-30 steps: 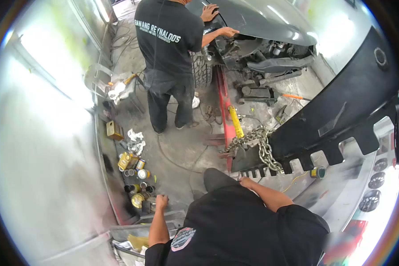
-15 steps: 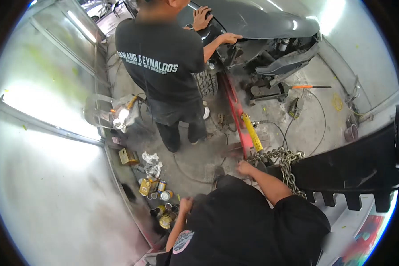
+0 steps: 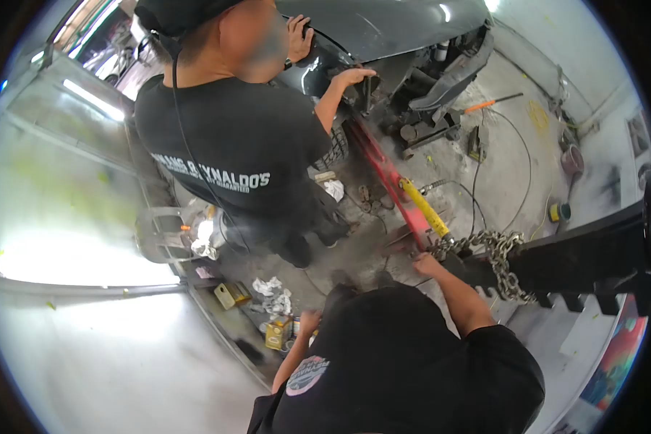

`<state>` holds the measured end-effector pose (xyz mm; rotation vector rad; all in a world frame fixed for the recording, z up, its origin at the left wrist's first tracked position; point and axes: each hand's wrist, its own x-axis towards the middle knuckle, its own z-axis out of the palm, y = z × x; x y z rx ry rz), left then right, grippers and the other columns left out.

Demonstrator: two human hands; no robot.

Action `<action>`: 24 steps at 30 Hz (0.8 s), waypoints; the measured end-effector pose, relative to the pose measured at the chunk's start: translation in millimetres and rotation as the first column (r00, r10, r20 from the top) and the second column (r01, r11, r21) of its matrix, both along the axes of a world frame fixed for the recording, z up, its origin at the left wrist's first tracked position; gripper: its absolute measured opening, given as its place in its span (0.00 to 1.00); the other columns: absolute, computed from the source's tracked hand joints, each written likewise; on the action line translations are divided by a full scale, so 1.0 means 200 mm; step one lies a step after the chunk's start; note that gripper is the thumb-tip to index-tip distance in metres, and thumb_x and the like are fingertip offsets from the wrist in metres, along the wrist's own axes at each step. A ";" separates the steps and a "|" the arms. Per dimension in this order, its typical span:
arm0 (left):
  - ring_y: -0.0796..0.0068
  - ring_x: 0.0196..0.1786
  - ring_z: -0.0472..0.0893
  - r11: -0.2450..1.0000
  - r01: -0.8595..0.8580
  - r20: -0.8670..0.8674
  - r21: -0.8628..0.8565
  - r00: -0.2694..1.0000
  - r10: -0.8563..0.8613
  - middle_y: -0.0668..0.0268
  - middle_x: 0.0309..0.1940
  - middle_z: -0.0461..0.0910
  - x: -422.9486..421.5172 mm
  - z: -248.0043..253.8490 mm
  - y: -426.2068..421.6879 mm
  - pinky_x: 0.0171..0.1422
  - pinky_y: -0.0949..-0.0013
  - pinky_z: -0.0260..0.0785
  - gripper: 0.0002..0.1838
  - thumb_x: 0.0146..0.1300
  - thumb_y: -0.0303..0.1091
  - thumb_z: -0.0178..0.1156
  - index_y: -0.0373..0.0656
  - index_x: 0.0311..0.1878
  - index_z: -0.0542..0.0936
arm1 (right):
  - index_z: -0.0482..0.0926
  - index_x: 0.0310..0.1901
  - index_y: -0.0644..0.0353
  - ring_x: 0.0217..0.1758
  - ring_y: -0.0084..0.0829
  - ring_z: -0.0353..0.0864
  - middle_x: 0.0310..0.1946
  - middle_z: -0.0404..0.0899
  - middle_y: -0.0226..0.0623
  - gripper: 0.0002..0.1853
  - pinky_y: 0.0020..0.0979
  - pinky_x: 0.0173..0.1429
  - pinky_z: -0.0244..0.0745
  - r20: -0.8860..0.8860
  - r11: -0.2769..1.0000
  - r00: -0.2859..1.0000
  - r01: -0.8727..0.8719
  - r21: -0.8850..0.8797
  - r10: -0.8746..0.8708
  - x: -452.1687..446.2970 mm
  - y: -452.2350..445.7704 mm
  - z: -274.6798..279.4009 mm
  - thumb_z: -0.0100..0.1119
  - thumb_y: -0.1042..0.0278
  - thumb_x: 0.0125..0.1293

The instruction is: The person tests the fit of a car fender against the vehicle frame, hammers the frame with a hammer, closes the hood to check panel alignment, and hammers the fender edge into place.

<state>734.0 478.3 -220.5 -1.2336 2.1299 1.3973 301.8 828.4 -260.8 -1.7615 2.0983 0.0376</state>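
Observation:
My right hand has its fingers curled at the near end of a red steel beam, beside a metal chain; anything inside the grip is hidden. A yellow hydraulic ram slants along the beam just beyond that hand. At my left side, my left hand hangs closed with nothing visible in it, above a yellow can on the floor. Further off, a co-worker in a black shirt has one hand flat on a dark car panel and the other hand at its lower edge.
A black toothed beam wrapped by the chain stands to my right. Hoses, a jack with an orange handle and a dark red bucket occupy the floor. Crumpled paper, cans and a chair are at left.
My view has shifted, and the co-worker appears larger and further left, with the head now showing. Both of the co-worker's hands stay at the car. My right hand remains by the chain, my left at my side.

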 end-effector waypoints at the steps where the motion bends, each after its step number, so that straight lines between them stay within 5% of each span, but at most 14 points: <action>1: 0.65 0.30 0.86 0.968 0.201 -0.016 -0.152 0.979 -0.205 0.55 0.32 0.89 -0.04 -0.03 -0.10 0.34 0.60 0.78 0.19 0.71 0.42 0.58 0.33 0.42 0.87 | 0.89 0.43 0.61 0.44 0.46 0.91 0.43 0.90 0.46 0.15 0.43 0.50 0.86 -0.015 0.996 0.999 -0.039 -0.078 0.038 0.01 0.11 -0.15 0.61 0.60 0.62; 2: 0.66 0.30 0.86 0.876 0.383 -0.001 -0.295 0.916 -0.401 0.56 0.31 0.88 -0.06 -0.05 -0.19 0.35 0.60 0.77 0.19 0.70 0.43 0.58 0.34 0.41 0.88 | 0.89 0.43 0.63 0.41 0.46 0.91 0.42 0.91 0.46 0.15 0.43 0.45 0.87 -0.031 0.985 0.997 -0.081 -0.153 0.077 0.04 0.18 -0.30 0.60 0.62 0.65; 3: 0.66 0.30 0.87 0.983 0.174 -0.033 -0.065 0.984 -0.176 0.56 0.32 0.89 -0.08 -0.06 -0.28 0.35 0.60 0.78 0.19 0.70 0.43 0.58 0.34 0.41 0.87 | 0.89 0.43 0.63 0.41 0.46 0.91 0.42 0.91 0.46 0.15 0.43 0.45 0.87 -0.022 0.987 0.998 -0.063 -0.150 0.061 0.15 0.14 -0.20 0.60 0.62 0.65; 4: 0.65 0.31 0.87 0.985 -0.058 -0.010 0.164 0.998 0.061 0.56 0.33 0.89 -0.11 -0.07 -0.38 0.35 0.60 0.78 0.19 0.70 0.43 0.58 0.35 0.42 0.87 | 0.88 0.43 0.66 0.38 0.44 0.92 0.41 0.91 0.45 0.15 0.42 0.40 0.87 0.321 0.859 0.797 0.485 0.163 -0.511 0.23 0.08 -0.05 0.58 0.63 0.67; 5: 0.65 0.31 0.87 0.986 -0.043 -0.008 0.163 0.999 0.045 0.56 0.33 0.89 -0.16 -0.05 -0.47 0.35 0.60 0.78 0.19 0.70 0.43 0.58 0.35 0.42 0.87 | 0.87 0.43 0.68 0.34 0.41 0.92 0.40 0.91 0.44 0.15 0.41 0.34 0.87 0.385 0.419 0.220 0.702 0.575 -0.896 0.30 0.01 0.08 0.56 0.65 0.69; 6: 0.66 0.31 0.87 0.984 -0.073 -0.004 0.164 0.997 0.075 0.57 0.34 0.89 -0.21 0.02 -0.56 0.35 0.60 0.78 0.19 0.70 0.44 0.59 0.35 0.43 0.87 | 0.86 0.42 0.71 0.31 0.39 0.91 0.37 0.91 0.46 0.17 0.39 0.29 0.85 0.451 0.594 0.394 0.621 0.511 -0.801 0.33 0.07 -0.15 0.56 0.63 0.71; 10: 0.67 0.32 0.86 0.981 -0.017 -0.001 0.192 1.000 0.017 0.59 0.37 0.89 -0.26 0.13 -0.79 0.35 0.61 0.78 0.19 0.70 0.44 0.60 0.35 0.48 0.86 | 0.87 0.40 0.70 0.33 0.41 0.92 0.36 0.90 0.48 0.18 0.40 0.31 0.85 0.495 0.486 0.254 0.765 0.423 -0.831 0.52 -0.22 0.04 0.60 0.59 0.68; 12: 0.66 0.33 0.87 0.978 0.160 -0.089 0.132 0.985 -0.149 0.58 0.37 0.89 -0.16 -0.19 -0.93 0.36 0.61 0.78 0.20 0.70 0.45 0.61 0.36 0.48 0.86 | 0.87 0.40 0.71 0.34 0.42 0.92 0.34 0.89 0.50 0.18 0.41 0.33 0.86 0.290 0.643 0.625 0.764 -0.041 -0.725 0.58 -0.32 -0.06 0.58 0.60 0.67; 15: 0.63 0.37 0.88 0.949 0.290 -0.056 0.120 0.957 -0.286 0.54 0.38 0.90 -0.22 -0.10 -0.92 0.40 0.61 0.78 0.20 0.69 0.46 0.62 0.36 0.47 0.87 | 0.87 0.40 0.72 0.33 0.43 0.91 0.32 0.88 0.52 0.18 0.44 0.33 0.85 0.232 0.794 0.797 0.593 -0.132 -0.557 0.52 -0.39 -0.16 0.57 0.62 0.65; 16: 0.61 0.39 0.89 0.953 0.243 0.061 0.180 0.964 -0.257 0.51 0.39 0.90 -0.27 -0.03 -0.87 0.42 0.60 0.78 0.20 0.68 0.46 0.63 0.36 0.46 0.88 | 0.87 0.40 0.72 0.33 0.43 0.91 0.32 0.88 0.52 0.18 0.44 0.33 0.85 0.238 0.789 0.792 0.600 -0.133 -0.563 0.49 -0.41 -0.13 0.57 0.62 0.65; 18: 0.58 0.41 0.89 0.910 0.413 -0.036 0.037 0.911 -0.411 0.49 0.39 0.89 -0.28 -0.04 -0.83 0.45 0.58 0.78 0.21 0.67 0.46 0.63 0.34 0.45 0.88 | 0.87 0.41 0.71 0.31 0.44 0.90 0.30 0.87 0.53 0.18 0.45 0.33 0.83 0.662 0.591 0.401 0.803 0.079 -0.633 0.43 -0.45 -0.02 0.56 0.63 0.64; 21: 0.54 0.45 0.89 0.835 0.548 -0.080 -0.048 0.831 -0.550 0.44 0.40 0.88 -0.37 0.22 -0.72 0.49 0.53 0.75 0.22 0.67 0.47 0.63 0.32 0.44 0.87 | 0.87 0.42 0.70 0.31 0.43 0.90 0.31 0.87 0.52 0.17 0.44 0.30 0.82 0.655 0.542 0.379 0.838 0.057 -0.654 0.34 -0.50 -0.03 0.58 0.62 0.64; 22: 0.54 0.45 0.89 0.846 0.532 -0.087 -0.021 0.842 -0.532 0.44 0.39 0.88 -0.37 0.25 -0.70 0.49 0.53 0.75 0.22 0.67 0.47 0.63 0.32 0.44 0.87 | 0.87 0.43 0.71 0.36 0.49 0.90 0.33 0.88 0.56 0.18 0.46 0.38 0.84 0.668 0.394 0.218 0.911 0.123 -0.712 0.33 -0.56 -0.02 0.59 0.62 0.63; 24: 0.54 0.45 0.89 0.857 0.515 -0.088 0.010 0.854 -0.512 0.44 0.39 0.88 -0.40 0.28 -0.70 0.49 0.53 0.75 0.23 0.67 0.47 0.63 0.32 0.44 0.87 | 0.87 0.43 0.71 0.40 0.52 0.90 0.35 0.87 0.58 0.18 0.46 0.44 0.83 0.617 0.454 0.328 0.890 0.054 -0.716 0.32 -0.64 -0.02 0.60 0.61 0.63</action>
